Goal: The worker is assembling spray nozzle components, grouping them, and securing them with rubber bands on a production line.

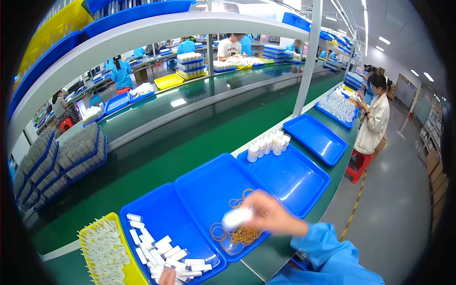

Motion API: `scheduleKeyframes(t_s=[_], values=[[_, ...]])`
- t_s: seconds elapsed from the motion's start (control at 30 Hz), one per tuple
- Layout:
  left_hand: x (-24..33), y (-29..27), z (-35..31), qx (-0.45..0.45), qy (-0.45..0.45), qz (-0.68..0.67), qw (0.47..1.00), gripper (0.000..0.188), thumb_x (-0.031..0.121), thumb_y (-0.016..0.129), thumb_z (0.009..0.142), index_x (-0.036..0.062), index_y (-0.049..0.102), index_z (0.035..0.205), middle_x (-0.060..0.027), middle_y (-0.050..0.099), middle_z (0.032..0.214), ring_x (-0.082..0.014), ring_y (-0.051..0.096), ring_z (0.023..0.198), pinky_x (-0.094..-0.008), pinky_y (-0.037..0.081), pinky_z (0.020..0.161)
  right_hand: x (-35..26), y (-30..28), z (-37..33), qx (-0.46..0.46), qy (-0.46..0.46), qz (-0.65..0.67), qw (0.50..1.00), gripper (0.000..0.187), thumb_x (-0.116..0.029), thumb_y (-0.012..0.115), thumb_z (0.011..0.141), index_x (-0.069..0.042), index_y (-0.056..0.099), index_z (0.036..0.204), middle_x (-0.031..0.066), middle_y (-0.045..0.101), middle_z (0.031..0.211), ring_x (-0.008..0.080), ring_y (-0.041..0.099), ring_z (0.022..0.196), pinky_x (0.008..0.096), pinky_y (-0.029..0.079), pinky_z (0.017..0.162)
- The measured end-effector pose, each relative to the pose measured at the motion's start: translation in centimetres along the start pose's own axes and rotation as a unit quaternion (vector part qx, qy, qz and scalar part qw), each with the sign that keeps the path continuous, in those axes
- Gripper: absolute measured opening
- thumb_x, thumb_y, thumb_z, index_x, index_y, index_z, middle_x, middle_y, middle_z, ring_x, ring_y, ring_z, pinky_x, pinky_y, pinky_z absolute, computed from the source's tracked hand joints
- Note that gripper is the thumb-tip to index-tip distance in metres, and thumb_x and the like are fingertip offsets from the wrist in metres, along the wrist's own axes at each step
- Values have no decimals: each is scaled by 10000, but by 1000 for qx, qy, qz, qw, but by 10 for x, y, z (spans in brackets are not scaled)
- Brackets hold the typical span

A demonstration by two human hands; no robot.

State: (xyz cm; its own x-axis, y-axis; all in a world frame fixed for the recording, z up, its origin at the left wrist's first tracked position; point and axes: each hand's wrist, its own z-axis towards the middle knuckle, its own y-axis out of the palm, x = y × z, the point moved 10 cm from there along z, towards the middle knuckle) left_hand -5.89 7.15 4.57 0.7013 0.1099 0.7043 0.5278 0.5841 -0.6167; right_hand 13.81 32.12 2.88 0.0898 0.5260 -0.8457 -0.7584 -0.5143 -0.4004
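Observation:
My right hand [274, 214] is closed on a white bundle [237, 217], blurred by motion, above a blue tray [204, 178]. Brown rubber bands [247, 234] lie loose and heaped beneath it in that tray. Just the fingertips of my left hand [167, 276] show at the lower edge, among small white rectangular pieces [164, 247] scattered in the nearest blue tray [147, 202]; its grip is hidden. Farther right, several white bundles [268, 145] stand upright at the back of another blue tray [294, 173].
At left a yellow tray [118, 219] holds thin clear-white parts. Stacked trays [66, 161] stand across the green conveyor belt [190, 137]. A white shelf [142, 31] runs overhead, with a post [308, 66]. A co-worker [377, 114] sits at the right, beyond another blue tray [316, 138].

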Motion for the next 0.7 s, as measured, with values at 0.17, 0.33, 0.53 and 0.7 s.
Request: scheduleKeyframes(t_s=[0.17,0.33,0.53,0.7], values=[[-62,-44,-16,118,-119,-70,983,320,0,663,819,-18,629,1137,-144,616,1157,-280,561,1101,-376,410,997,130,-162,33,261,120,24,958,424,-37,694,809,-92,579,1213,61,531,1039,147,612,832,273,521,665],[-84,-72,-31,188,-144,-17,971,234,32,646,860,-32,656,1085,-145,644,1092,-266,582,1052,-366,432,967,140,-196,62,283,89,-354,887,410,-114,720,752,-95,598,1143,149,554,988,331,613,868,428,506,759],[-85,-82,-33,209,-137,-19,968,177,27,641,871,-41,663,1033,-146,661,1052,-255,598,986,-362,459,915,142,-202,68,305,83,-402,859,308,-113,723,758,-48,617,1039,147,535,1050,372,597,938,449,503,779],[-93,-95,-37,221,-92,96,966,182,58,661,876,-37,665,1031,-145,675,996,-256,621,911,-348,485,863,143,-205,67,313,89,-404,855,293,-109,720,766,-57,634,1042,127,524,1066,357,600,971,436,505,784]])
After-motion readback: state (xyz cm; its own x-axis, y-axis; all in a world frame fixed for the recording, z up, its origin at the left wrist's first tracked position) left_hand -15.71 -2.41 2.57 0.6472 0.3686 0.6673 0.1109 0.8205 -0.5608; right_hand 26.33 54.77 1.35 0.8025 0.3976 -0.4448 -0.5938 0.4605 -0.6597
